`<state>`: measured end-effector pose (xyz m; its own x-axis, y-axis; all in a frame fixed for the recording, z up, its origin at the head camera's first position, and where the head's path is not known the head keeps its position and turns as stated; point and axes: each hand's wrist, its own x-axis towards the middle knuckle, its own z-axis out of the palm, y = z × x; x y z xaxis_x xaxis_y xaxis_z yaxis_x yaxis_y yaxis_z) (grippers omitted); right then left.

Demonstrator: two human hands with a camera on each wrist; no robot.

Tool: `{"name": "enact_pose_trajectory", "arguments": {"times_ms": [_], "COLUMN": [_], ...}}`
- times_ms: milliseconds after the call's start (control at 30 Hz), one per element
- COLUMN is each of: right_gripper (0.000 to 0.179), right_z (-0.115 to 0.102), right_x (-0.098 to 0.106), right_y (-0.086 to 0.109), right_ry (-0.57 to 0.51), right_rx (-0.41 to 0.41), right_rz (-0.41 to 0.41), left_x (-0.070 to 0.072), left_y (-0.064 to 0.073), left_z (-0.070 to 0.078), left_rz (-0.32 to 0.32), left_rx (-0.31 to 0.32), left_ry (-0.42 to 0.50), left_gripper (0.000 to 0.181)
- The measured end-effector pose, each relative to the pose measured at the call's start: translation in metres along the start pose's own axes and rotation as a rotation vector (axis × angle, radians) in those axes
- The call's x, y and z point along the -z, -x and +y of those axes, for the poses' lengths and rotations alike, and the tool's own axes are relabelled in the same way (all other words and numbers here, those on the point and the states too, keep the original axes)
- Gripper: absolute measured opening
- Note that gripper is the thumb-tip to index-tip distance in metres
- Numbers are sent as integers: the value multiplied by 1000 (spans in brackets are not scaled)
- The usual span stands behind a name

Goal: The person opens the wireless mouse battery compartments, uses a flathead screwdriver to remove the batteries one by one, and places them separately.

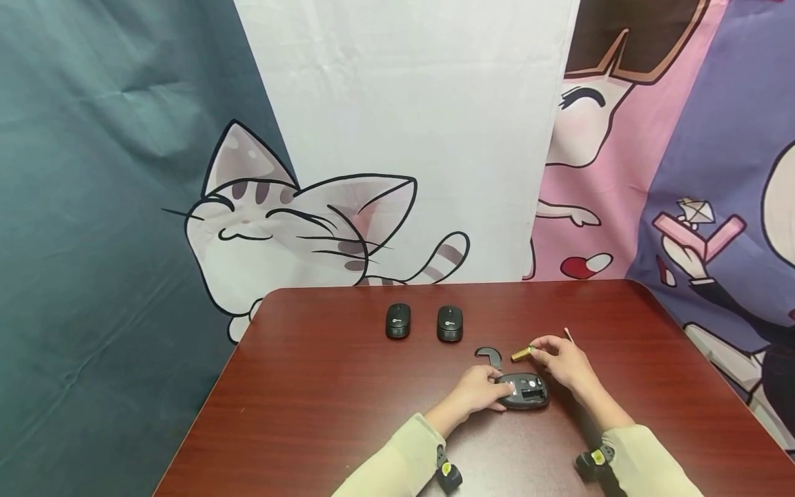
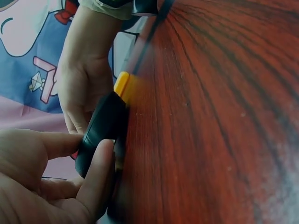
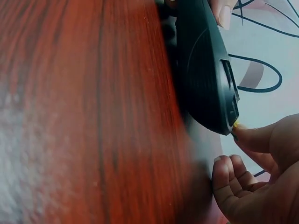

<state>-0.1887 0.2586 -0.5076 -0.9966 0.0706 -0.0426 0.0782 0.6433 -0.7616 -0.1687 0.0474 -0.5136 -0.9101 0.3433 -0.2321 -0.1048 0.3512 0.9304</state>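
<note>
A black computer mouse (image 1: pixel 520 391) lies belly up on the table, its battery slot uncovered. My left hand (image 1: pixel 478 391) grips its left end, thumb on the underside; the left wrist view has the same mouse (image 2: pixel 100 128) between thumb and fingers. Just behind the mouse, my right hand (image 1: pixel 564 360) pinches a yellow-green battery (image 1: pixel 522 353) by one end. Only a sliver of yellow shows at the right fingertips in the right wrist view. The curved dark battery cover (image 1: pixel 491 356) lies left of the battery, behind the mouse.
Two more black mice, a left one (image 1: pixel 398 321) and a right one (image 1: pixel 450 324), sit farther back on the reddish-brown table (image 1: pixel 298 386). A cartoon-printed cloth (image 1: pixel 397 138) hangs behind the table. Past the mouse, a yellow piece (image 2: pixel 122 84) shows, its kind unclear.
</note>
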Motion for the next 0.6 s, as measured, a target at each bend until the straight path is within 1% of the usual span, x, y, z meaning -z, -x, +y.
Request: {"name": "enact_pose_trajectory", "arguments": {"times_ms": [67,167,300,433,600], "right_gripper": [18,17,14,11,11], "right_z": [0,1,2,3,5], "right_x": [1,2,2,1,0], "right_y": [-1,-3,-5,-8,-8], "right_ry": [28,82,174,237,259], "right_rx": [6,10,54,99,100], "right_rz": [-4,-4,13,24,22], "left_x": [-1,-2,-4,-5,-5], "left_y": [0,0,0,-1,0], "left_z": [2,4,7,9,11], "left_rz": [21,60,93,121,150], "left_rx": [-18,-45,-78,-123,-175], "left_ry": [-77,-232,-396,-518,-660], "left_gripper": [30,28,31,34,36]}}
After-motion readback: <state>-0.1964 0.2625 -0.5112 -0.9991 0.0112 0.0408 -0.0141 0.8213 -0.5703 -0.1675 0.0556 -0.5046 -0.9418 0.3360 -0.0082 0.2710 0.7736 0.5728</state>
